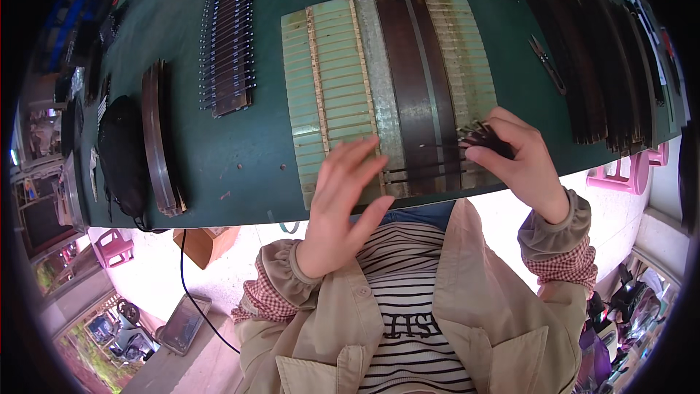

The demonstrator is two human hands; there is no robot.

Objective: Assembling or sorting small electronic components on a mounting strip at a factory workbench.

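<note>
A pale green slotted board [339, 66] lies in front of me, with a grey metal strip [380, 73] and dark brown bands [412, 80] running along it. My right hand [521, 160] is closed around a bundle of thin dark strips [490, 138] over the board's near right part. Over the near left part, my left hand [346, 197] has its fingers apart and holds nothing. Two thin dark rods [426, 173] lie crosswise on the board between my hands. The far ends of the bundle are partly hidden by my fingers.
On the green table [270, 153], a dark rack of crosswise rods [230, 44] lies at the back left. Further left are curved brown strips [160, 138] and a black pouch [122, 153]. Tweezers [547, 66] and stacked dark strips [583, 66] lie at the right.
</note>
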